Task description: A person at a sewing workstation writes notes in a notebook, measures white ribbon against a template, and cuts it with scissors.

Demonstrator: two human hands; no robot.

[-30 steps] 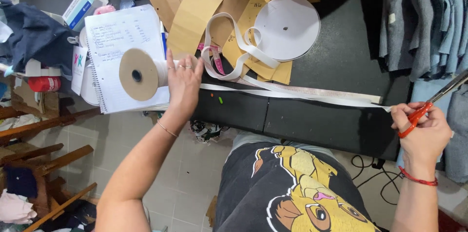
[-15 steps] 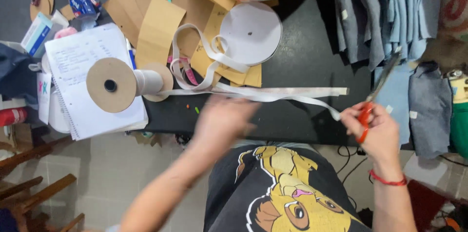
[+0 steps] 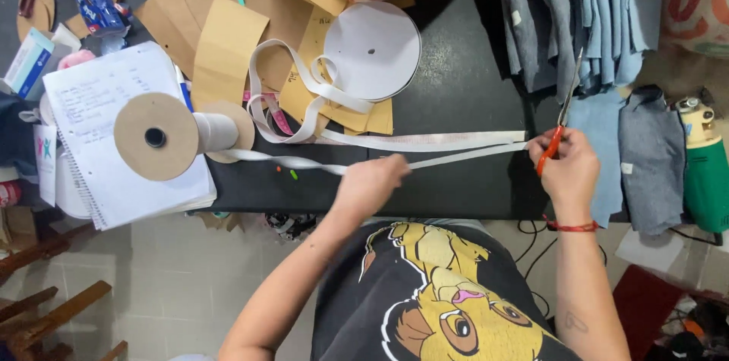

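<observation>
Left hand point(image 3: 372, 185): centre of the frame, fingers curled down over the white tape point(image 3: 456, 157), pinching or pressing it near the front edge of the black table point(image 3: 456, 103); how tight the pinch is I cannot tell, the fingertips are hidden
Right hand point(image 3: 566, 171): right of centre, fingers closed through the red handles of the scissors point(image 3: 563, 114), also seeming to pin the tape's far end; blades point up the frame and look nearly closed
Tape: runs in two strands from the cardboard spool point(image 3: 156, 137) at left across the table to the right hand; a slack loop lies by the white reel point(image 3: 372, 50) in the upper middle
Tension: best kept even between both hands, so the two strands lie flat and match in length
Twist: the lower strand looks turned over left of the left hand; worth smoothing
Cut: blades square across the tape, close to the right fingers, give a clean end
Nearby: spiral notebook point(image 3: 106, 103) under the spool, brown paper patterns point(image 3: 228, 34) upper left, stacked grey-blue cloth point(image 3: 577, 12) upper right
</observation>
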